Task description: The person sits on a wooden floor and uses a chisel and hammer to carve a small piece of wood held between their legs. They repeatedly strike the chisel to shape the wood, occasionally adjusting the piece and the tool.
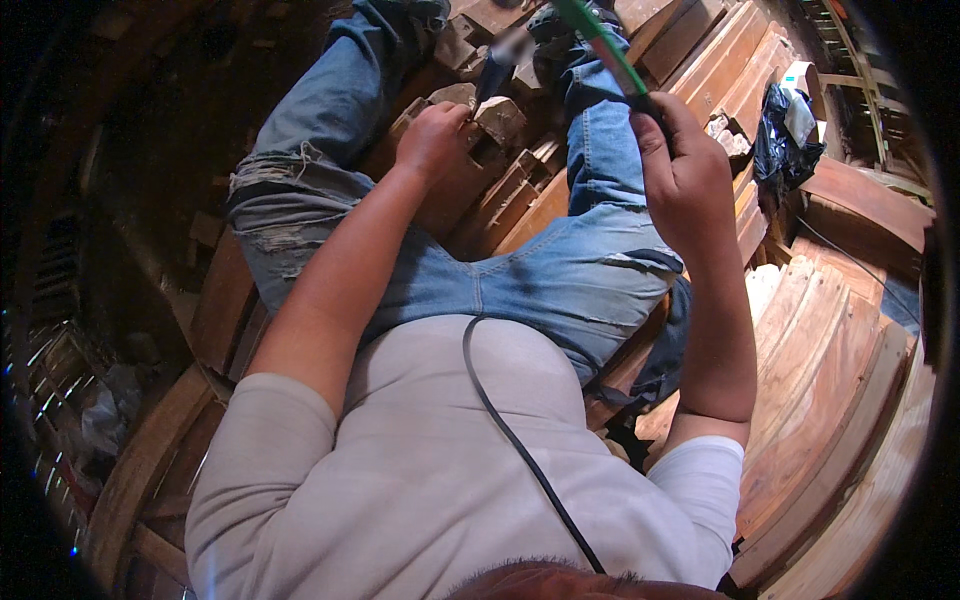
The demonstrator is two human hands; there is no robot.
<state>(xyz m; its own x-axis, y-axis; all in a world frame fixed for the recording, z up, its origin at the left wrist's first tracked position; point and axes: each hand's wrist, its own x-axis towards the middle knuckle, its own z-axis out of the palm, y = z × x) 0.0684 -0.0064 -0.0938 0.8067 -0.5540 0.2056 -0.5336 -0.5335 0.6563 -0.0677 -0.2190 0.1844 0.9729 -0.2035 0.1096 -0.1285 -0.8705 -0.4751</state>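
My right hand (685, 165) is closed round the dark grip end of a long green bar-like tool (605, 50). The tool slants up and to the left, and its far end is outside the picture, so its kind does not show. My left hand (432, 140) is between my knees with its fingers curled at a notched wooden piece (452, 97); what they pinch, if anything, is hidden. Just beyond those fingertips stands a dark blue upright object (492, 76) with a blurred pale top. A cut wooden block (500, 120) lies beside it.
Stacked wooden boards (800, 370) fill the right side. More planks (725, 65) lie at the far right, near a black plastic bag (785, 135). A thin dark cable (520, 440) runs down my shirt. Curved wooden pieces (145, 470) stand at the left.
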